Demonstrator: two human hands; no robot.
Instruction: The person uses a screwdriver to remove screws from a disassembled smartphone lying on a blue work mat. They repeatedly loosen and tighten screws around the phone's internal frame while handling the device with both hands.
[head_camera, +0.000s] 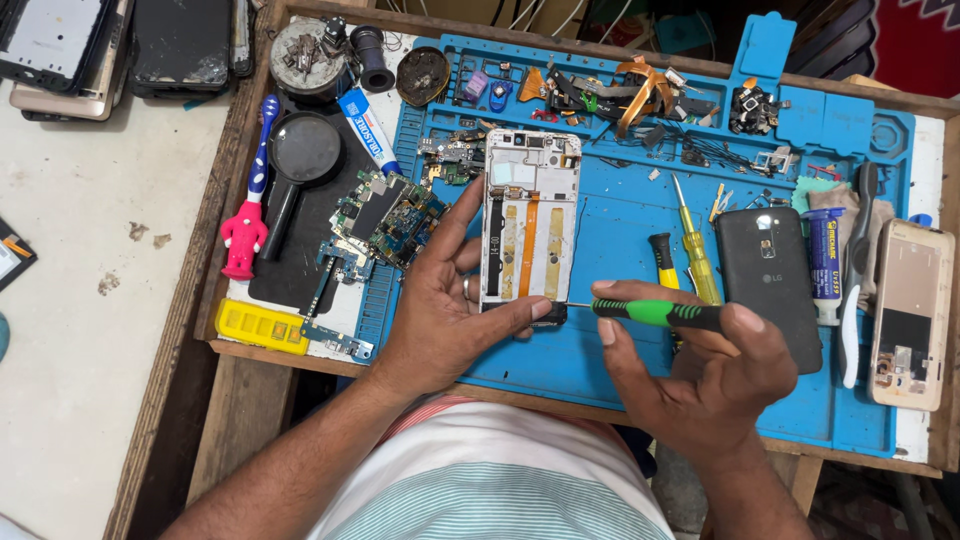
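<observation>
A: From the head view, what sits at the middle of the blue mat (620, 240)?

B: An opened phone frame (529, 222), white, lying flat with its inner side up and orange strips running along it. Everything else I place from that frame.

A: And the hands?

B: The left hand (440, 310) is at the frame's lower left. Its fingers are closed on the frame: thumb (515, 315) pressed along the bottom edge, forefinger up the left side. The right hand (700, 370) is to the lower right of the frame, fingers wrapped around a green-handled screwdriver (655, 313) that lies level, its thin tip touching the frame's bottom right corner.

A: What lies around it?

B: Just left of the frame, a green circuit board (385, 215); further left, a black magnifying glass (300, 160) and a pink-handled toothbrush (248, 215). To the right, a yellow screwdriver (695, 250), then a black phone back (768, 275), a glue tube (824, 262) and, well apart at the bench's right end, a gold phone shell (908, 315). Above the frame, loose small parts fill the mat's compartments (600, 90).
</observation>
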